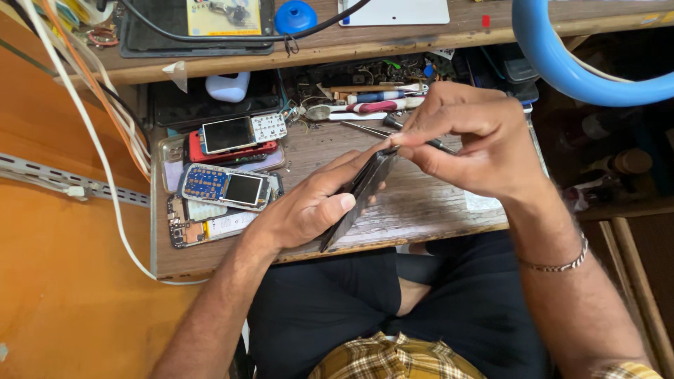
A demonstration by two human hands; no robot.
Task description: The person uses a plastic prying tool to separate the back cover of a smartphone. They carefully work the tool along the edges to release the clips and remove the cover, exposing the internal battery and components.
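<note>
Head view, centre of the frame: the left hand point(309, 207) cradles a dark, flat phone point(359, 196) tilted on edge above the front lip of the worn wooden bench point(421, 203). Its thumb lies across the near face and its fingers curl behind, so the grip is closed around the phone's lower half. The right hand point(470, 140) comes in from the right with thumb and forefinger pinched tightly at the phone's upper corner. Whether something thin sits between those fingertips cannot be told; a slim dark tool point(439, 146) shows just behind them, but its link to the pinch is unclear.

The phone hangs over the bench edge and partly over the person's lap, held only at one end. If the pinch at the corner pulls or pries harder than the left hand resists, the phone could twist out and drop to the lap or floor. Force concentrated at one corner could also crack a thin panel or bend its edge.

To the left of centre lies a stack of opened handsets point(225, 172) with bare boards and screens, close to the left forearm; a sudden elbow movement could shove them. In the upper middle, screwdrivers and tweezers point(379, 104) lie loose just beyond the right hand, and a slip forward could scatter them. A white cable point(105, 175) trails down the left side, well apart from the hands.
</note>
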